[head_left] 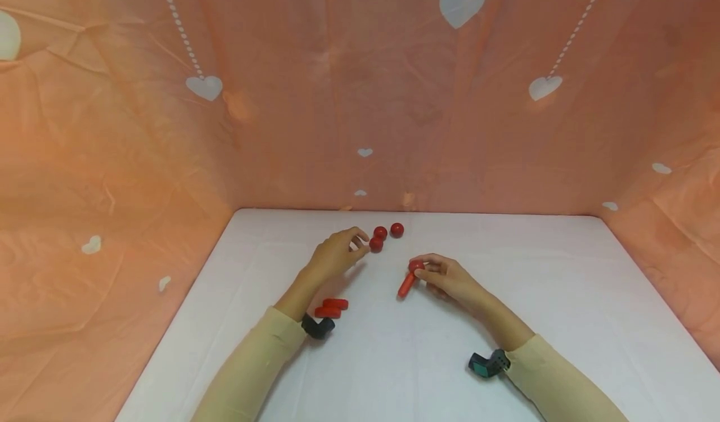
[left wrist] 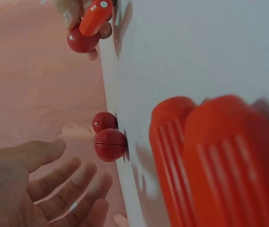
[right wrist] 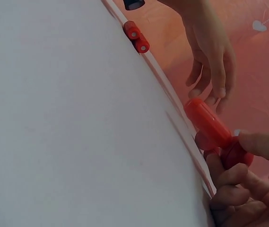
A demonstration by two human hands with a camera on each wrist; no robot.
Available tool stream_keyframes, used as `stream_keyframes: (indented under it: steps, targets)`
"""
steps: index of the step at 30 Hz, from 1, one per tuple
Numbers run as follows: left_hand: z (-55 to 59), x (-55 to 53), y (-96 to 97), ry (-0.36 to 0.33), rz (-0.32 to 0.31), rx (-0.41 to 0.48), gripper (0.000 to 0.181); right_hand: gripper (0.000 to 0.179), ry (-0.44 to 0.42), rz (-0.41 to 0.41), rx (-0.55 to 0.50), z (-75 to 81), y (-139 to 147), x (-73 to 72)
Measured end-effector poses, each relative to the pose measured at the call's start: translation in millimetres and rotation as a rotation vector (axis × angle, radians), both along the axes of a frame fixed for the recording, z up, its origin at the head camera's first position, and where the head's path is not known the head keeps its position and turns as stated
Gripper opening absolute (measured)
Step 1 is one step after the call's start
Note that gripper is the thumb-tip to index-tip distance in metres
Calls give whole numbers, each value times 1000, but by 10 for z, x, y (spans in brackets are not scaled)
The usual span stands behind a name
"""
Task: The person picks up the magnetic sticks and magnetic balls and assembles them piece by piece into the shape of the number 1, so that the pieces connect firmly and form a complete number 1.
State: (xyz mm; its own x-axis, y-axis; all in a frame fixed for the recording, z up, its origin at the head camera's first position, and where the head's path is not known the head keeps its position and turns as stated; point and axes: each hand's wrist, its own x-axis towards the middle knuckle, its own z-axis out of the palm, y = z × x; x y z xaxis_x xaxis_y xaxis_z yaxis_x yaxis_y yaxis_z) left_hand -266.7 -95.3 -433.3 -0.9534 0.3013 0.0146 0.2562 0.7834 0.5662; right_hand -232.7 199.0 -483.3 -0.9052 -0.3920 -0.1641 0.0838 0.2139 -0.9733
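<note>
My right hand (head_left: 450, 279) pinches a dark red ball (right wrist: 236, 153) between thumb and fingers, a little above the table. A bright red ridged rod (right wrist: 207, 122) points away from that ball, its end against it; in the left wrist view its free end shows a pale round dot. My left hand (head_left: 335, 253) hovers beside two red balls (left wrist: 110, 144) lying close together, fingers loosely bent and holding nothing. Whether a fingertip touches the nearer ball I cannot tell. By the left wrist lie two more red rods (head_left: 332, 308), side by side.
Another red ball (head_left: 397, 230) rests just right of the pair, toward the back of the white table (head_left: 371, 372). Orange cloth (head_left: 394, 109) with pale hearts hangs behind and along both sides. Each wrist wears a small black camera (head_left: 318, 327).
</note>
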Motion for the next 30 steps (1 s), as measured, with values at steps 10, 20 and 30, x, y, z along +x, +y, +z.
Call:
stream_keyframes:
  steps: [10, 20, 30]
  targets:
    - [-31, -116, 72, -33, 65, -30, 35, 45, -3, -11, 26, -8, -5, 0]
    - [-102, -191, 151, -80, 102, -40, 43, 45, 8, -8, 25, -27, 11, -5]
    - [-108, -218, 249, -66, 141, -109, 47, 43, 20, -6, 19, -42, 6, -14]
